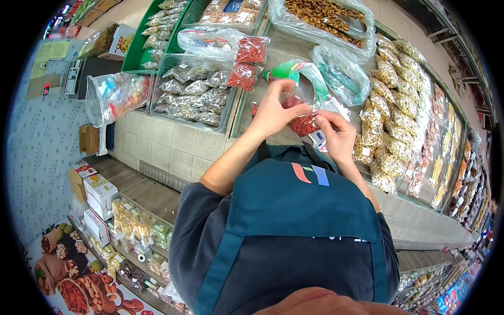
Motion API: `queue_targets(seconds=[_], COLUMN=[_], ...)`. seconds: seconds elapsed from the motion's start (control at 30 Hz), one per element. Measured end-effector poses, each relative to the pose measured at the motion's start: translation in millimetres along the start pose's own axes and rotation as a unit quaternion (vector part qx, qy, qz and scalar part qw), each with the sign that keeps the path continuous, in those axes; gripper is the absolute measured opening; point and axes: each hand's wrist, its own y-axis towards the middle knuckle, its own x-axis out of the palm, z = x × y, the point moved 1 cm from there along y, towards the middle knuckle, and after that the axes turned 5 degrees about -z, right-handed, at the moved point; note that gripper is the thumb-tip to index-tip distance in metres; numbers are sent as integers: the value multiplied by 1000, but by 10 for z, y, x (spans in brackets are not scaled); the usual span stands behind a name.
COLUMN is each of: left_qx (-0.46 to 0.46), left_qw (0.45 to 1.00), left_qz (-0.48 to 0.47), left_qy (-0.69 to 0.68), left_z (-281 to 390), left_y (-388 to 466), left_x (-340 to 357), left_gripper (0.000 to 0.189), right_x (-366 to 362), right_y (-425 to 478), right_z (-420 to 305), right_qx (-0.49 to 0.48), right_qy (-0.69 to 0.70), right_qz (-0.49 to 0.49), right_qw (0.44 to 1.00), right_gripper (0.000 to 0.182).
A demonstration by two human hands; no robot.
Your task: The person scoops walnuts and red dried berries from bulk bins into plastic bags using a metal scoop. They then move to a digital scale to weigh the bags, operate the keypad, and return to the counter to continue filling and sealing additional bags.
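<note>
A small clear plastic bag of red dried berries (304, 125) hangs between my hands above the display counter. My left hand (269, 112) holds its left side, the thumb lying across the plastic and the fingertips blurred. At the bag's upper right edge, my right hand (335, 132) pinches the film between thumb and fingers. Just beyond them lies an open plastic bag with green print (321, 80). White labels or papers (336, 108) lie beside my right hand, partly covered. Two more packs of red dried berries, one upper (252, 49) and one lower (243, 75), rest to the left.
Clear tubs hold silvery-looking packets (193, 92). A bag-lined tub of brown nuts or beans (327, 17) contains a metal scoop (346, 25). A crumpled clear bag (342, 75) sits nearby. Stacked snack bags (393, 106) line the right; a stuffed clear bag (118, 94) hangs left.
</note>
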Motion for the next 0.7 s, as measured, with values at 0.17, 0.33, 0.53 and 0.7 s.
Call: queue_targets(seconds=[0.17, 0.33, 0.53, 0.7], left_qx=[-151, -206, -228, -239], left_qw=[947, 936, 964, 952], left_qz=[-32, -21, 108, 157], left_qy=[-280, -284, -79, 109], left_z=[-213, -493, -1304, -1640], left_y=[-181, -117, 335, 426], left_x=[84, -201, -1140, -1436], left_gripper=[71, 40, 49, 57], right_x=[93, 197, 116, 137], right_y=[84, 90, 62, 60], right_z=[289, 301, 447, 376], right_qx=[119, 165, 193, 171], right_qy=[280, 259, 255, 320], right_qz=[60, 12, -4, 7], right_qw=[951, 952, 947, 932], right_gripper=[23, 29, 27, 16])
